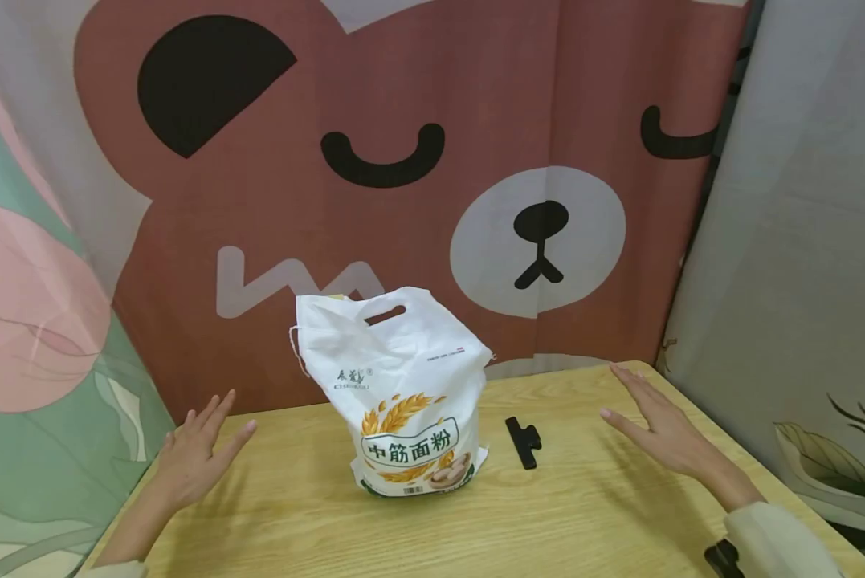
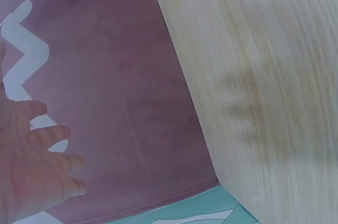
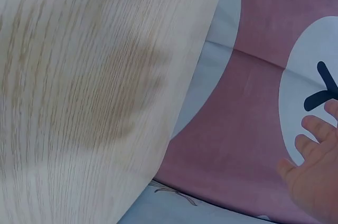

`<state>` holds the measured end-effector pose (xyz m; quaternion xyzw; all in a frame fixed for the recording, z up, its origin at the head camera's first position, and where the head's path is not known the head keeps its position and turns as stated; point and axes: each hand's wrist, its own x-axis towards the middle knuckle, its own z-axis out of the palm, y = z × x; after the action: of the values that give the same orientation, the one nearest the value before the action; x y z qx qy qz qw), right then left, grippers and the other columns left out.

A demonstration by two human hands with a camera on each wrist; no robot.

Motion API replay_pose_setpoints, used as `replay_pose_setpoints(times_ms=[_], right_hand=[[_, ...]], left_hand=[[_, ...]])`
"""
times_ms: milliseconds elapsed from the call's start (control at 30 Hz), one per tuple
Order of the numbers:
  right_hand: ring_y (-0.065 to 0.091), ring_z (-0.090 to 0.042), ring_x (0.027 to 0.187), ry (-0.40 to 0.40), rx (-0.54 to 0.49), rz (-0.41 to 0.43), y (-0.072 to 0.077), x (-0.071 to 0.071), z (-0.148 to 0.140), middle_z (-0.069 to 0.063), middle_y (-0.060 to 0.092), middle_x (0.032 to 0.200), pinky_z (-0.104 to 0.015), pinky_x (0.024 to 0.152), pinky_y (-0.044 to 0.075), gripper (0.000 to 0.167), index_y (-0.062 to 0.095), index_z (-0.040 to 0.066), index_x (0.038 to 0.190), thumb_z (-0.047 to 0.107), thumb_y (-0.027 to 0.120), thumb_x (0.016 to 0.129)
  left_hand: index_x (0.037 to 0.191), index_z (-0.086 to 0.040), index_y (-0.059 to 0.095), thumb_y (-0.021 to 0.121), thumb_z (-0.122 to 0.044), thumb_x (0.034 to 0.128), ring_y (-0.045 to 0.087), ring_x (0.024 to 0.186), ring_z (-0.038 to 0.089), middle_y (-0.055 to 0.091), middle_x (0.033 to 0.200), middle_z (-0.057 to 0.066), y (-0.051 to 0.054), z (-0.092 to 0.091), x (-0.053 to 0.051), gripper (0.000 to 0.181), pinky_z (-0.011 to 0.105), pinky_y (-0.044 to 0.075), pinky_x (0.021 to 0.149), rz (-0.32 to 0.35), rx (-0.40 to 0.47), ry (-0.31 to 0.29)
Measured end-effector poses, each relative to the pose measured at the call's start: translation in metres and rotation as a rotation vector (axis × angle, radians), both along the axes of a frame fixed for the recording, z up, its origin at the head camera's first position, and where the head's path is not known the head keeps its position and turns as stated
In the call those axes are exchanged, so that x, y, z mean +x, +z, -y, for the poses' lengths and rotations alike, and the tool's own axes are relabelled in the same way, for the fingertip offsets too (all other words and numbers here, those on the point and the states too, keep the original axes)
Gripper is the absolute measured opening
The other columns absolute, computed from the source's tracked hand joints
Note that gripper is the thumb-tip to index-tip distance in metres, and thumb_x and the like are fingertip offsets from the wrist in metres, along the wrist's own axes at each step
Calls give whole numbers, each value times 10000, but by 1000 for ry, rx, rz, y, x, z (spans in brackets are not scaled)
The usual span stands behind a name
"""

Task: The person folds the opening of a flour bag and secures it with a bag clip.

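A white flour bag with a cut-out handle at its top stands upright in the middle of the wooden table. Just right of the bag lies a black clip. My left hand hovers over the table's left side, fingers spread and holding nothing. Over the right side my right hand is held up the same way, apart from the clip and the bag. Both wrist views show empty hands, the left hand and the right hand, with their shadows on the tabletop.
Behind the table hangs a curtain printed with a bear face. A patterned cloth hangs at the left and a grey one at the right. Partly hidden by my right sleeve, a black object sits near the front right.
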<state>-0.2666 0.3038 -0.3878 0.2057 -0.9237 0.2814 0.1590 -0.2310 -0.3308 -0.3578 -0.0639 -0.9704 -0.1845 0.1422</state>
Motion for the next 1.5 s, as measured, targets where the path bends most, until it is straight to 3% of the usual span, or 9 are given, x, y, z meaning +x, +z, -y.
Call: replay_pose_setpoints(times_ms=[333,533,867,933,1033,1167,1367,1500], right_hand=[[232,-519,1348,-5,-46,26,4,4,4,-259,228,1530,-716,947,231,717,137,156,1562,336,536,994],[231,-510,1352,12,-96,14,9,4,12,-257,242,1525,-721,937,234,699,172,140,1555,316,547,992],[300,-477,1331,39,-172,-18,9,6,20,-250,317,1490,-681,933,293,641,212,132,1546,260,532,1005],[321,-458,1327,46,-186,-28,9,6,21,-235,335,1486,-646,942,315,623,221,143,1544,244,525,1010],[351,-415,1322,47,-192,-45,8,7,22,-194,360,1486,-402,1033,343,596,241,183,1540,234,517,1015],[382,-376,1303,43,-195,-67,8,8,25,-158,391,1473,-87,924,275,568,270,202,1531,219,512,1017],[392,-349,1283,53,-217,-81,8,9,30,-121,411,1458,-71,913,296,527,307,176,1515,202,496,1024],[404,-228,1293,70,-242,-91,9,9,32,-103,428,1442,-78,919,323,497,339,148,1498,183,491,1025]], left_hand=[[1526,-10,196,419,-454,1009,146,1271,673,219,1479,367,4,-2,0,717,802,76,916,-36,48,-28],[1508,38,209,424,-407,1018,186,1266,664,242,1458,387,9,1,-2,696,785,130,925,-85,73,-50],[1505,39,224,430,-393,1024,273,1291,576,278,1466,352,14,-3,0,679,698,253,957,-105,123,-66],[1502,39,236,432,-390,1024,283,1292,565,286,1467,342,14,-5,1,672,692,261,957,-112,130,-66],[1504,32,242,428,-383,1027,288,1291,561,287,1470,334,12,-6,2,659,694,265,953,-119,144,-65],[1507,21,243,421,-365,1032,292,1283,564,295,1465,333,11,-5,3,637,702,266,939,-136,174,-65],[1485,19,306,438,-309,1031,334,1247,567,352,1422,337,12,-5,7,575,704,292,897,-207,211,-77],[1457,29,352,441,-291,1031,347,1242,556,378,1402,334,14,-6,9,541,700,299,887,-241,220,-84]])
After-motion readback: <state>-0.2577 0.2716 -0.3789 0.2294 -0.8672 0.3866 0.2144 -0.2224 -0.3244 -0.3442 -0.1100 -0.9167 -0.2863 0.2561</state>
